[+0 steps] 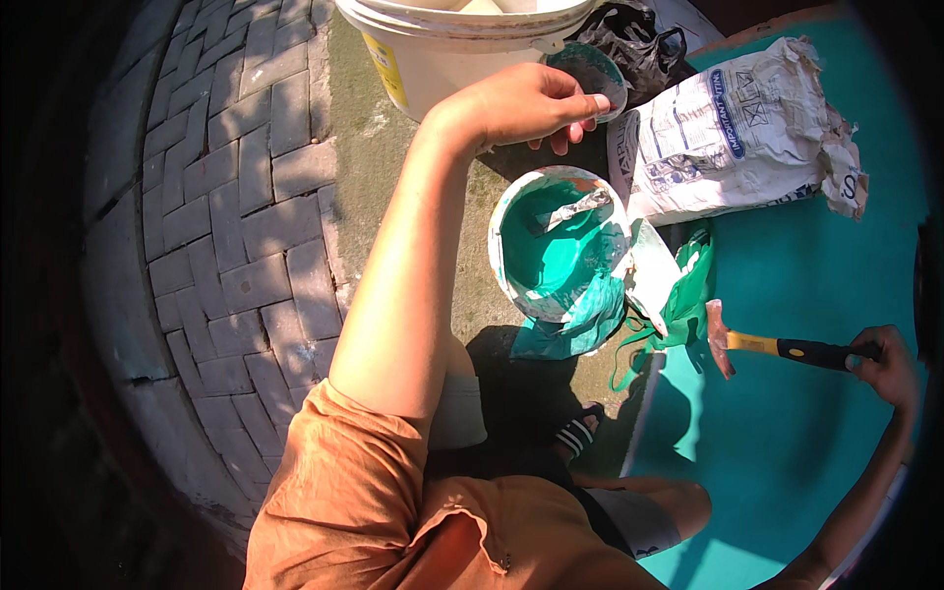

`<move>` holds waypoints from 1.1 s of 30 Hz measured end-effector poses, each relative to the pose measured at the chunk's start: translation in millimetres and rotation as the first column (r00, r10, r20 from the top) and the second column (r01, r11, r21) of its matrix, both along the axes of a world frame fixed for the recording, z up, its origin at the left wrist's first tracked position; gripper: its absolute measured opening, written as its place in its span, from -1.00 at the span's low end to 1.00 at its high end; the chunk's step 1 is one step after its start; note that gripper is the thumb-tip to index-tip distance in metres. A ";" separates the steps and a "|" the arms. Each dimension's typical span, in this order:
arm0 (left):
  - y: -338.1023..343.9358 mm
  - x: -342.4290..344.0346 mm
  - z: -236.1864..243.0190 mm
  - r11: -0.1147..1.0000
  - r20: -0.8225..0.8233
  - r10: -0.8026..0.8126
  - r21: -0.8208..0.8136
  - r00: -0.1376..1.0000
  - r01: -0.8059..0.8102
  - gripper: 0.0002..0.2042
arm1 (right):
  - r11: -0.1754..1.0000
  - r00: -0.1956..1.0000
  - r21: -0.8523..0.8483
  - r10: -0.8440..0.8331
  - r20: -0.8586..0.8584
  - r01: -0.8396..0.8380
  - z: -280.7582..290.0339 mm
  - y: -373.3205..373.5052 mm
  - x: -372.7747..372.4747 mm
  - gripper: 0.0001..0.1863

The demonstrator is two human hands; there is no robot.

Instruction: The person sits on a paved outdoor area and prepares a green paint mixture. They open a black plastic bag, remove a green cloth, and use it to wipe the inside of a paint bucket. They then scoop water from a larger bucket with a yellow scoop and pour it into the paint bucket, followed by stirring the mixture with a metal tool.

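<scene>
My left hand point(526, 110) is stretched far out, its fingers closed at the rim of a small clear plastic bowl point(588, 74) with grey residue inside. Part of the bowl is hidden behind the thumb. On the right, my right hand point(888, 369) grips the black end of a hammer point(787, 348) with a black and yellow handle. The hammer's worn, rusty head point(720, 339) hangs over the teal surface. Between my hands stands a round white tub point(499, 231) of teal-green paint. A paint-smeared, flat tool point(575, 209) lies in it.
Behind the bowl is a large white bucket point(442, 59), beside a black plastic bag point(634, 44). A crumpled white paper sack point(728, 128) lies on the teal surface point(787, 265). Green plastic point(693, 285) is bunched by the tub. Paving bricks point(246, 197) stretch along the left.
</scene>
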State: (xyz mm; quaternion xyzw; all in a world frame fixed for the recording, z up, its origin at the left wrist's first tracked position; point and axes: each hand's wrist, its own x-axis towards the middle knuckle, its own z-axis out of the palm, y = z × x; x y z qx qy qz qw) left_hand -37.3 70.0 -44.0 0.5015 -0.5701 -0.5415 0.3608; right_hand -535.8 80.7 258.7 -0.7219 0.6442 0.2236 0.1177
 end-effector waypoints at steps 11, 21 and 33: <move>28.4 91.5 5.6 0.658 -0.457 0.674 0.013 0.581 -0.753 -0.66 | 0.929 0.631 0.085 -0.309 0.711 0.359 -60.9 -68.5 167.7 -0.71; 8.7 86.8 -27.1 0.297 0.061 0.954 -0.324 0.293 -0.899 -0.39 | 0.809 -0.066 0.394 -0.408 0.911 0.436 -132.4 -116.3 213.8 -0.80; 11.3 67.9 -25.0 0.297 0.095 0.955 -0.354 0.282 -0.887 -0.39 | 0.870 -0.463 0.329 -0.136 0.876 0.367 -110.0 -269.8 272.9 -0.45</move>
